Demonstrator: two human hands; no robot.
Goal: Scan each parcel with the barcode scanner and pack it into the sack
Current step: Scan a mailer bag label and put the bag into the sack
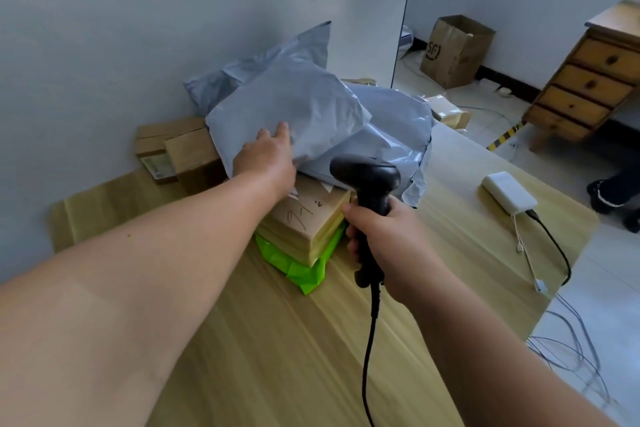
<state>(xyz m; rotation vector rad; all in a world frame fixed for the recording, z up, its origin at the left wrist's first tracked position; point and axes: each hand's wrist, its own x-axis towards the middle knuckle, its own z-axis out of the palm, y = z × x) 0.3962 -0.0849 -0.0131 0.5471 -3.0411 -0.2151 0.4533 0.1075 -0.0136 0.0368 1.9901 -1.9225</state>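
A heap of parcels lies on the wooden table [277, 340] against the wall. On top sits a grey plastic mailer parcel [294, 107], with more grey mailers [394, 128] beside and behind it. My left hand [268, 158] grips the near edge of the top grey mailer. Under the mailers lies a brown cardboard parcel [311, 218] on a bright green bag [298, 265]. My right hand [384, 239] holds a black barcode scanner [367, 180] by its handle, head pointing toward the heap. No sack is in view.
Small brown boxes [180, 149] sit at the wall on the left. A white power bank [509, 196] with cables lies at the table's right edge. On the floor beyond stand a brown paper bag [453, 52] and a wooden drawer chest [588, 80].
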